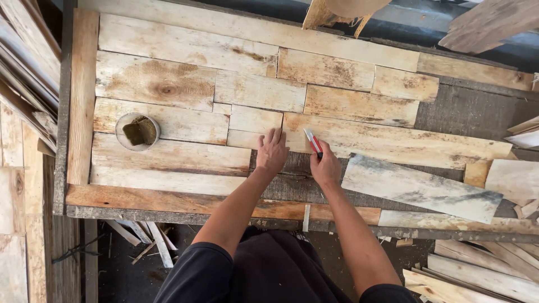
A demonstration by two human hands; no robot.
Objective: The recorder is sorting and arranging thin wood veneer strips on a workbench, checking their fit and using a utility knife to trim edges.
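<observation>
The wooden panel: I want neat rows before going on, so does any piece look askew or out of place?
Yes. One greyish plank lies tilted across the lower right of the panel, not lined up with the level rows. Beside it, near the right hand, the dark backing shows through an unfilled gap. The other fitted pieces sit straight.

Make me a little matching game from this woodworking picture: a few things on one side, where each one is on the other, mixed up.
Things:
1. red-and-white marker
2. round tin
3. left hand
4. grey-stained plank

Places:
A. lying slanted at the right of the panel
B. flat on the small pale board in the middle
C. held in the right hand
D. standing on the boards at the left of the panel

Pairs: 1-C, 2-D, 3-B, 4-A
</observation>
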